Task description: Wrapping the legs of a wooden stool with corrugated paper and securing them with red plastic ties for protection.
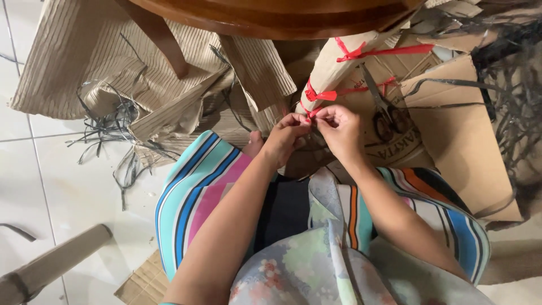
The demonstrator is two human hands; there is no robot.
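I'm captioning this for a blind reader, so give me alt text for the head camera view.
Both hands, left hand and right hand, pinch a red plastic string at the lower end of a rolled cardboard bundle that is already tied with red string higher up. Scissors lie on flat cardboard beside it, below a round wooden table.

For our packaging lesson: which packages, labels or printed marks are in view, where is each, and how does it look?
Flattened cardboard box: right of the hands, brown, flat on the floor.
Round printed mark: on that cardboard, dark ring, partly hidden under scissors.
Rolled cardboard bundle: above the hands, tan, bound with red ties.
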